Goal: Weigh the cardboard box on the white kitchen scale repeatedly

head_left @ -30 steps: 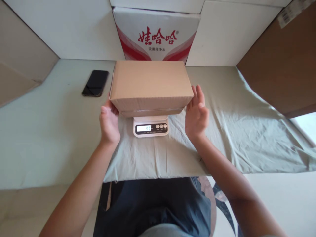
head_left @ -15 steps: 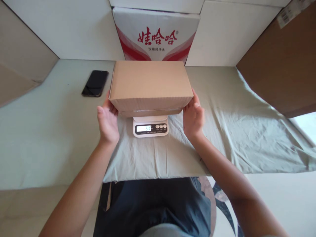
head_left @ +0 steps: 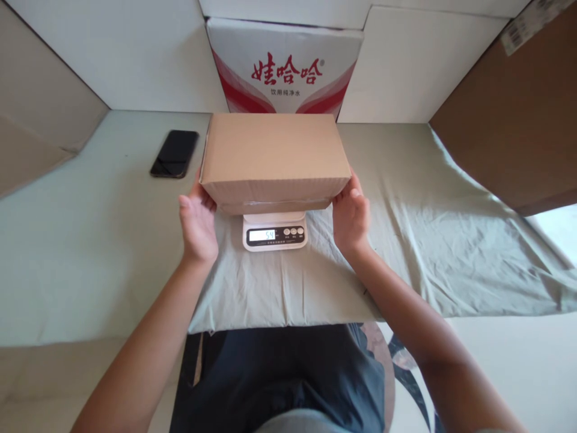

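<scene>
A closed brown cardboard box (head_left: 274,157) rests on a small white kitchen scale (head_left: 274,231) whose lit display shows digits. My left hand (head_left: 197,221) presses against the box's left lower edge, fingers tucked under it. On the other side, my right hand (head_left: 350,215) grips the box's right lower corner. The scale stands on a pale green cloth (head_left: 406,240) spread over the table.
A black phone (head_left: 175,153) lies face up at the back left. Behind the box stands a white and red printed carton (head_left: 283,66). A large brown cardboard panel (head_left: 509,126) leans at the right, a beige one (head_left: 36,114) at the left.
My right hand, open beside the box a second ago, has closed in on its right lower corner. The scale reading has changed. The left hand has barely moved.
</scene>
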### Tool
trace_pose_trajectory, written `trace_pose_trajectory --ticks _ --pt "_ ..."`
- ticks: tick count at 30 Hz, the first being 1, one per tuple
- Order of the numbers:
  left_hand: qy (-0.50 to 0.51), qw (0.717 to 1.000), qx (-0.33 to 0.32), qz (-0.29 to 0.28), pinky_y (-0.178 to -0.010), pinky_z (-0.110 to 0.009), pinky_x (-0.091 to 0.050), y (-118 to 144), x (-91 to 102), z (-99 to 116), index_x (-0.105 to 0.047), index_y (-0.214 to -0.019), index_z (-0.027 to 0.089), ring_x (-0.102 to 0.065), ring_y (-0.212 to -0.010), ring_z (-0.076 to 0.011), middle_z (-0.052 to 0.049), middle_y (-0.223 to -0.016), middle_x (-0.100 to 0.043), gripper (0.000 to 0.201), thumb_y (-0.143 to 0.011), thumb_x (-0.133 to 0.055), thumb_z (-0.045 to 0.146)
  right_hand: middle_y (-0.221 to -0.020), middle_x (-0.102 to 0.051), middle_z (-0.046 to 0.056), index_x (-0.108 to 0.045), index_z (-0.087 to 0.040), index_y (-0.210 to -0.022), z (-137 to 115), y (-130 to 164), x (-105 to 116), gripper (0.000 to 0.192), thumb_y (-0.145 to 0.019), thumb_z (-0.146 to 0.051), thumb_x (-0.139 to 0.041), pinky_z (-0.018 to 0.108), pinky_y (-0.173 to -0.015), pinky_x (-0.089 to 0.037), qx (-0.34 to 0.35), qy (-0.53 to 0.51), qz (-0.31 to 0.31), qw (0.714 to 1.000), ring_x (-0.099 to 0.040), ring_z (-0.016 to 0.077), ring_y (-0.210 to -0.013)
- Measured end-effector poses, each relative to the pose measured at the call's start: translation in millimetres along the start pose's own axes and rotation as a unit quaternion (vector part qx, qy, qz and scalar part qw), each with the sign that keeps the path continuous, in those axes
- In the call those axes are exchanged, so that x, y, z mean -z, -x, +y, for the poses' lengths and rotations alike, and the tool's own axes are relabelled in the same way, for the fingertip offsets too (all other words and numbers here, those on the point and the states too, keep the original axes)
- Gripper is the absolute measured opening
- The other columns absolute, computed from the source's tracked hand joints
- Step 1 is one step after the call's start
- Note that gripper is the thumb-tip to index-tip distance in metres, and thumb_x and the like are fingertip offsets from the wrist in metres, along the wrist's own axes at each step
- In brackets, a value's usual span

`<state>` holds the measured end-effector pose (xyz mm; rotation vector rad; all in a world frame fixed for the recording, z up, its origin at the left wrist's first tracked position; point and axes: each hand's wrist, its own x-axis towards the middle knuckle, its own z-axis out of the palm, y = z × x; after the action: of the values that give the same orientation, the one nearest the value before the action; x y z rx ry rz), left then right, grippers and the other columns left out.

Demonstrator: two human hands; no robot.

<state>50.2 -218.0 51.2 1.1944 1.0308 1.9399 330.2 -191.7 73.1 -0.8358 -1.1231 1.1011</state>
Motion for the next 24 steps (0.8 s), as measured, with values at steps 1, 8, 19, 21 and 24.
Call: trace_pose_trajectory --ticks 1,8,19,21,24 --pt "0.001 1.000 0.000 0.004 -0.124 -0.054 -0.056 0.2 -0.2 -0.2 -0.084 -0.132 0.023 -0.075 -0.137 -0.0387 -0.017 -0.141 -0.082 0.102 -0.098 -0.033 0.105 -0.179 -0.061 0.000 -0.070 -0.040 -0.148 0.2 0.1 -0.2 0.069 -0.092 -0.080 -0.069 0.068 -0.150 -0.033 0.000 -0.001 0.000 1.000 -0.041 0.0399 -0.179" --pt "-0.004 1.000 0.004 0.001 -0.127 -0.057 -0.055 1.1 -1.4 0.8 -0.084 -0.134 0.022 -0.073 -0.141 -0.0405 -0.019 -0.144 -0.081 0.103 -0.098 -0.035 0.105 -0.171 -0.067 0.004 -0.072 -0.037 -0.142 1.9 -1.4 -1.8 0.066 -0.090 -0.078 -0.070 0.066 -0.147 -0.039 0.006 -0.010 -0.001 1.000 -0.046 0.0400 -0.176" --pt "-0.014 1.000 0.005 -0.001 -0.128 -0.065 -0.052 0.0 -0.8 0.3 -0.087 -0.130 0.025 -0.072 -0.142 -0.0450 -0.020 -0.144 -0.080 0.099 -0.096 -0.038 0.105 -0.148 -0.078 0.006 -0.074 -0.035 -0.129 -1.9 0.0 -7.5 0.055 -0.091 -0.075 -0.067 0.061 -0.132 -0.053 0.020 -0.009 -0.011 1.000 -0.061 0.0398 -0.157" --pt "-0.014 1.000 0.007 -0.003 -0.129 -0.067 -0.051 0.1 -0.8 1.6 -0.086 -0.130 0.027 -0.071 -0.145 -0.0460 -0.019 -0.145 -0.080 0.098 -0.096 -0.038 0.105 -0.146 -0.079 0.006 -0.074 -0.035 -0.129 -1.3 0.0 -7.4 0.054 -0.092 -0.073 -0.066 0.060 -0.130 -0.054 0.021 -0.006 -0.011 1.000 -0.063 0.0392 -0.154" --pt "-0.008 1.000 0.019 -0.011 -0.128 -0.066 -0.052 0.2 -0.7 4.6 -0.086 -0.127 0.030 -0.068 -0.149 -0.0469 -0.016 -0.144 -0.080 0.089 -0.097 -0.044 0.103 -0.145 -0.079 0.006 -0.074 -0.035 -0.132 -1.0 0.0 -7.2 0.056 -0.093 -0.074 -0.064 0.060 -0.127 -0.056 0.018 0.008 -0.010 1.000 -0.063 0.0396 -0.153"
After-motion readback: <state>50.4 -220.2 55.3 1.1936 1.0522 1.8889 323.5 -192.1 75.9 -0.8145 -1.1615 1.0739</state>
